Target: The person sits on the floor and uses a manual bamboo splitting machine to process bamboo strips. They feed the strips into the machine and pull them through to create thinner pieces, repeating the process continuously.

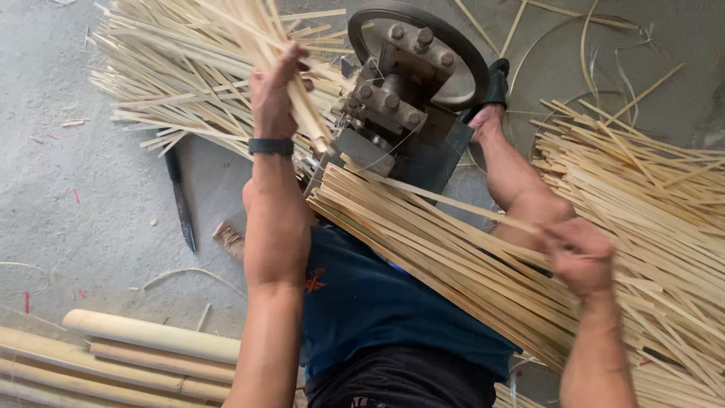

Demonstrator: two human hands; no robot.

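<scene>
My left hand (276, 94), with a dark band on its wrist, is raised and closed around a bundle of thin bamboo strips (260, 38) above the far pile. My right hand (581, 253) pinches a single long bamboo strip (445, 200) that runs towards the metal splitting machine (400, 113). A thick sheaf of flat bamboo slats (423, 249) lies across my lap, leaning against the machine.
Heaps of bamboo strips (649, 189) lie at the right and at the top left (174, 83). Whole bamboo poles (136, 355) rest at the bottom left. A dark knife (181, 200) lies on the concrete floor. My foot in a black sandal (495, 83) is beside the machine's wheel.
</scene>
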